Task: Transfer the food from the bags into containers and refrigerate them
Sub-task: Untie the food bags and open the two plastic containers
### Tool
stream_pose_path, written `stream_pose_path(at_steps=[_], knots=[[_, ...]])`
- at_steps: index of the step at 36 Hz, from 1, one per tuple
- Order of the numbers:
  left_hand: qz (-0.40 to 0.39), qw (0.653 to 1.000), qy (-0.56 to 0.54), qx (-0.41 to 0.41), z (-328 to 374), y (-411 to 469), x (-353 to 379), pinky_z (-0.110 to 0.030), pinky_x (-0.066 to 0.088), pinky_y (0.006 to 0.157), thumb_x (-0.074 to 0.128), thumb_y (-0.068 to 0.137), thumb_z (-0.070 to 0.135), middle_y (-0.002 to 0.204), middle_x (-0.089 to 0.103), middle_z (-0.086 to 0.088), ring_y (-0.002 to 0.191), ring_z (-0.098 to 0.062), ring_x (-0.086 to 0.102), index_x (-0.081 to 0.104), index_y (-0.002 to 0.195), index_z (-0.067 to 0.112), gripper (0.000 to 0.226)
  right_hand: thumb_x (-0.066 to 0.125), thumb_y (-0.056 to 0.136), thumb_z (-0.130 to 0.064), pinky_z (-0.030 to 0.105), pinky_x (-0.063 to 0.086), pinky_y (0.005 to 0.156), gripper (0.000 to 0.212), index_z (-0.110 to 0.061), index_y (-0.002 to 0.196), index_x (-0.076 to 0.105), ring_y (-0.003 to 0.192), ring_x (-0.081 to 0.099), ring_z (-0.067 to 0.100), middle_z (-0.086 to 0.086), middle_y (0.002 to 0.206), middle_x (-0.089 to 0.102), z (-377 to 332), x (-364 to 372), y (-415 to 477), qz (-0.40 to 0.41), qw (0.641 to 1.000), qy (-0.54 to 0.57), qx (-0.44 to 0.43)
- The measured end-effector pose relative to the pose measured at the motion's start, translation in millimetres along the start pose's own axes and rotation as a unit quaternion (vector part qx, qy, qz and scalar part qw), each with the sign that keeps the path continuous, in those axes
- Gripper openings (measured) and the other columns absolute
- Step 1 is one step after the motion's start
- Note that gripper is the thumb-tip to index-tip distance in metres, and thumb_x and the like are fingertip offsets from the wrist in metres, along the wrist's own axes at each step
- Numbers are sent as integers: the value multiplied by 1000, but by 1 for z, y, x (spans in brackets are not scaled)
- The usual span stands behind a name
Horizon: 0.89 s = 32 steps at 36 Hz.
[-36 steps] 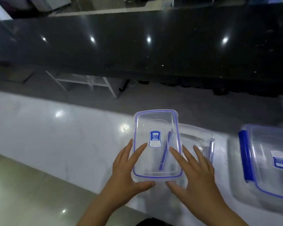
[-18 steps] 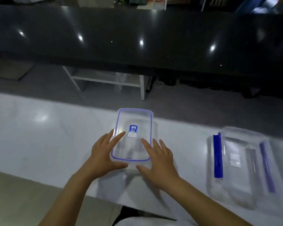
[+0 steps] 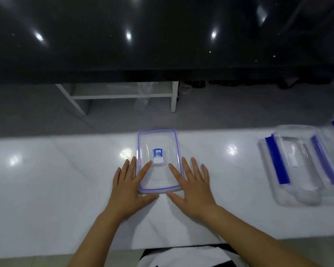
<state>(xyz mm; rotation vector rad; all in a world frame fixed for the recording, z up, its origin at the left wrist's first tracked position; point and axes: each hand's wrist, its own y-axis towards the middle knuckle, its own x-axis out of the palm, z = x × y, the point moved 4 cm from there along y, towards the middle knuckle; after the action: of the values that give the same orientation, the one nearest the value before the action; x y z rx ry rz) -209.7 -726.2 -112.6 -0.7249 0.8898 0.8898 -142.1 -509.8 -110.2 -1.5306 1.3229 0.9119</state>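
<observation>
Clear lid (image 3: 159, 139) flat on the white counter (image 3: 56, 180), framed by both of my hands.
My left hand (image 3: 130, 187) and right hand (image 3: 193, 185) lie open, fingers straight: index fingers rest on the lid's near half, thumbs at its near edge. Blue label (image 3: 158, 156) sits just beyond my fingertips. Clear container (image 3: 297, 166) with blue clips lies well apart, right of my right hand.
</observation>
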Motion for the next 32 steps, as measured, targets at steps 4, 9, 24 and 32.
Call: stream_pose_path(at_steps=[4,9,24,32], knots=[[-16,1000,-2,-5,0,0,-2,-38,-7,121,47,71,89,167,-12,6,152,-13,-21,-8,150,59,101,20,91,-77,52,-13,119,76,-48,154,-10,152,-22,25,-2,167,-13,-1,-1,-1,-5,1000,4,2],[-18,997,-59,-44,24,1,-25,-45,7,123,47,59,90,168,-2,-3,155,-27,-2,-4,149,57,109,36,83,-77,47,-14,120,84,-62,143,-21,152,-21,21,-7,167,-13,1,-28,-6,-58,997,56,5],[-147,874,-461,-39,279,45,17,-29,34,103,64,76,71,151,33,31,139,-1,35,35,136,69,67,58,74,-67,44,36,110,69,-54,140,44,141,37,14,-16,151,41,219,-229,-156,162,828,449,296],[-240,795,-538,-144,381,71,77,-46,36,112,56,82,72,124,46,33,122,-4,43,32,142,52,67,51,81,-60,54,36,113,55,-45,134,45,138,42,24,-4,152,42,319,-222,-171,108,780,525,323]])
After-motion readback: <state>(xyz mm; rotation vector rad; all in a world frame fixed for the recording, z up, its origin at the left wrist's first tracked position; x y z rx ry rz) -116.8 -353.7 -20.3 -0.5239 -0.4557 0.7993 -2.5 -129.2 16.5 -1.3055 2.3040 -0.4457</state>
